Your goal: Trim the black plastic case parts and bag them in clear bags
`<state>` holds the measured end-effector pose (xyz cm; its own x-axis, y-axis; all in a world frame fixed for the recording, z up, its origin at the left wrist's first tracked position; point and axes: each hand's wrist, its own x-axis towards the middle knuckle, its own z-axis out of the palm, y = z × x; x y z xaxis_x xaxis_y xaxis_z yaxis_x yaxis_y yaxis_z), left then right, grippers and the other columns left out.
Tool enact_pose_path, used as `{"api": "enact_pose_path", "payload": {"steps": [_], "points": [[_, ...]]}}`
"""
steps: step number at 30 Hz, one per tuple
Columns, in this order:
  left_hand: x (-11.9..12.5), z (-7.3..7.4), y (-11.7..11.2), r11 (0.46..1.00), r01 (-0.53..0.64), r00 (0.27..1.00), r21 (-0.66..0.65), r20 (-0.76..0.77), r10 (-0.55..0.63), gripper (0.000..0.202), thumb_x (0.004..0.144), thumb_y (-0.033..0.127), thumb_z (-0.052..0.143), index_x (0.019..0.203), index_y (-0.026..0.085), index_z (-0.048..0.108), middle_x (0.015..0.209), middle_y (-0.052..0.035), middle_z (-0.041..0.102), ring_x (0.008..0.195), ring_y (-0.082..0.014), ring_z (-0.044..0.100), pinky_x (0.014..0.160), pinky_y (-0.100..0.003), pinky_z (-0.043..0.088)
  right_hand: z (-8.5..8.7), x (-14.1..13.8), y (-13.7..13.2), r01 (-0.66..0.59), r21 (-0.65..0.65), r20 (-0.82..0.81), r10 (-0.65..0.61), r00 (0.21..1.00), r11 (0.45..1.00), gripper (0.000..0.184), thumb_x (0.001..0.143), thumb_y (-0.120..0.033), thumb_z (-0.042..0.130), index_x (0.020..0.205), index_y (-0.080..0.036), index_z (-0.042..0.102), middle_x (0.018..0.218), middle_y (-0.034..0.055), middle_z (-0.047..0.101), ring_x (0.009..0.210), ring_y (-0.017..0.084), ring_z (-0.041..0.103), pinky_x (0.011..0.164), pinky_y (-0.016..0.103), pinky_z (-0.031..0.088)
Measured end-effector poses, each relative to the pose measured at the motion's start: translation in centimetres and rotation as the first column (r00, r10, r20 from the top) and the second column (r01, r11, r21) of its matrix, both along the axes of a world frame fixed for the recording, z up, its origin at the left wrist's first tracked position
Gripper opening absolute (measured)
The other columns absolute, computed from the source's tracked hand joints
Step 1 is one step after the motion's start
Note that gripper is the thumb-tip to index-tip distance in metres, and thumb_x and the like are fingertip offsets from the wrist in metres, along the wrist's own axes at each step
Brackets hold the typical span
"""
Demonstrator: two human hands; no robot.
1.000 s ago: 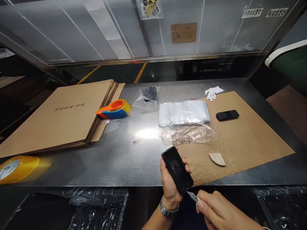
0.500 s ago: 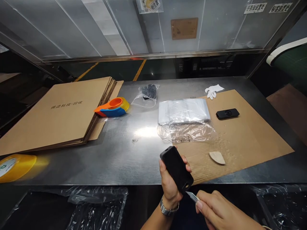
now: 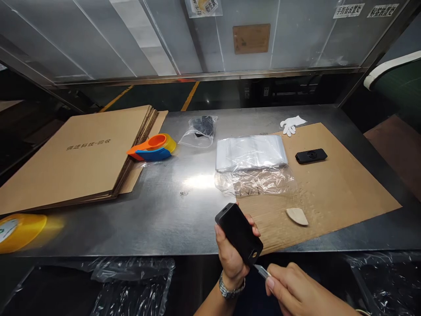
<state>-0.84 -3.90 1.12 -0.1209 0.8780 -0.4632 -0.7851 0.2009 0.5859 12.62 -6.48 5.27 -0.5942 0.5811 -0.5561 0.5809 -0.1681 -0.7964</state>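
Observation:
A black rectangular case with a slot in its top end and a small hole near its lower corner is gripped in my left hand, tilted in front of the table edge. My right hand is closed around a utility knife, its handle mostly hidden by my fingers. The blade tip meets, or nearly meets, the case's bottom end; I cannot tell whether it touches. Beyond my hands a tan wedge-shaped piece lies on a cardboard sheet, and farther back is a similar black device with a round pad.
Clear plastic bags lie stacked mid-table, a white glove behind them. On the left are stacked cardboard, an orange-blue tape dispenser and a yellow tape roll. A small bag with black contents sits at the back.
The case and both hands sit slightly farther left in view, and the case is turned a little, so its corner hole shows more. The blade remains at its bottom end.

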Motion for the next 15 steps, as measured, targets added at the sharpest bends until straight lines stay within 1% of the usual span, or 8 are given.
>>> {"api": "enact_pose_path", "payload": {"steps": [5, 9, 10, 11, 12, 13, 14, 15], "points": [[0.2, -0.1, 0.0, 0.999, -0.037, 0.999, 0.011, -0.005, 0.037, 0.048, 0.075, 0.065, 0.042, 0.102, 0.028, 0.058, 0.07, -0.0025, 0.06, 0.055, -0.015, 0.053, 0.051, -0.025, 0.045, -0.7, 0.2, -0.1, 0.036, -0.043, -0.067, -0.038, 0.997, 0.998, 0.028, 0.092, -0.018, 0.03, 0.078, -0.017, 0.054, 0.044, -0.0061, 0.045, 0.047, 0.01, 0.045, 0.051, 0.019, 0.034], [0.3, -0.1, 0.0, 0.992, -0.124, 0.991, -0.008, -0.049, 0.123, 0.05, 0.072, 0.065, 0.044, 0.102, 0.028, 0.058, 0.068, -0.0028, 0.06, 0.054, -0.0162, 0.053, 0.047, -0.026, 0.044, -1.3, 0.4, -0.4, 0.048, -0.104, -0.106, -0.059, 0.993, 0.993, 0.03, 0.094, -0.024, 0.027, 0.084, -0.016, 0.054, 0.044, -0.0074, 0.045, 0.037, 0.008, 0.043, 0.046, 0.017, 0.036], [0.3, 0.0, 0.1, 0.988, -0.154, 0.986, -0.009, -0.06, 0.153, 0.05, 0.072, 0.065, 0.043, 0.101, 0.027, 0.058, 0.067, -0.0028, 0.059, 0.053, -0.0164, 0.053, 0.046, -0.026, 0.044, -1.4, 0.4, -0.6, 0.063, -0.058, -0.1, -0.068, 0.993, 0.996, 0.03, 0.094, -0.025, 0.027, 0.085, -0.016, 0.054, 0.046, -0.0064, 0.048, 0.04, 0.009, 0.047, 0.046, 0.017, 0.038], [0.3, 0.1, 0.2, 0.982, -0.188, 0.98, -0.007, -0.074, 0.187, 0.051, 0.072, 0.065, 0.042, 0.101, 0.027, 0.059, 0.066, -0.0027, 0.059, 0.053, -0.0165, 0.053, 0.046, -0.026, 0.045, -1.5, 0.4, -0.8, 0.089, 0.036, -0.083, -0.086, 0.993, 0.995, 0.029, 0.094, -0.025, 0.026, 0.086, -0.017, 0.053, 0.048, -0.0049, 0.051, 0.044, 0.01, 0.05, 0.047, 0.018, 0.04], [0.2, 0.1, 0.2, 0.975, -0.221, 0.972, -0.001, -0.085, 0.22, 0.051, 0.072, 0.066, 0.041, 0.1, 0.027, 0.059, 0.066, -0.0027, 0.059, 0.052, -0.0165, 0.053, 0.046, -0.026, 0.045, -1.5, 0.4, -1.0, 0.116, 0.173, -0.063, -0.106, 0.992, 0.978, 0.028, 0.094, -0.024, 0.026, 0.088, -0.017, 0.053, 0.052, -0.0032, 0.054, 0.049, 0.012, 0.054, 0.049, 0.019, 0.042], [0.1, 0.2, 0.3, 0.967, -0.255, 0.962, 0.011, -0.095, 0.255, 0.052, 0.072, 0.066, 0.04, 0.098, 0.026, 0.06, 0.065, -0.0025, 0.059, 0.052, -0.0165, 0.053, 0.046, -0.027, 0.045, -1.5, 0.4, -1.2, 0.131, 0.336, -0.04, -0.125, 0.991, 0.933, 0.028, 0.094, -0.022, 0.026, 0.09, -0.017, 0.054, 0.057, -0.0014, 0.057, 0.053, 0.014, 0.056, 0.051, 0.02, 0.044], [0.0, 0.3, 0.4, 0.958, -0.285, 0.952, 0.027, -0.105, 0.286, 0.052, 0.071, 0.066, 0.04, 0.096, 0.026, 0.06, 0.064, -0.0024, 0.059, 0.052, -0.0166, 0.054, 0.046, -0.027, 0.046, -1.5, 0.4, -1.4, 0.124, 0.495, -0.014, -0.134, 0.991, 0.86, 0.028, 0.093, -0.02, 0.026, 0.094, -0.017, 0.054, 0.062, 0.0004, 0.059, 0.057, 0.015, 0.058, 0.053, 0.022, 0.045], [-0.1, 0.3, 0.4, 0.949, -0.312, 0.942, 0.047, -0.114, 0.315, 0.052, 0.07, 0.066, 0.04, 0.095, 0.026, 0.061, 0.063, -0.0023, 0.059, 0.051, -0.0169, 0.054, 0.046, -0.028, 0.046, -1.6, 0.3, -1.6, 0.102, 0.63, 0.015, -0.143, 0.99, 0.77, 0.029, 0.093, -0.018, 0.026, 0.098, -0.016, 0.055, 0.065, 0.0018, 0.061, 0.058, 0.015, 0.059, 0.053, 0.022, 0.045]]}}
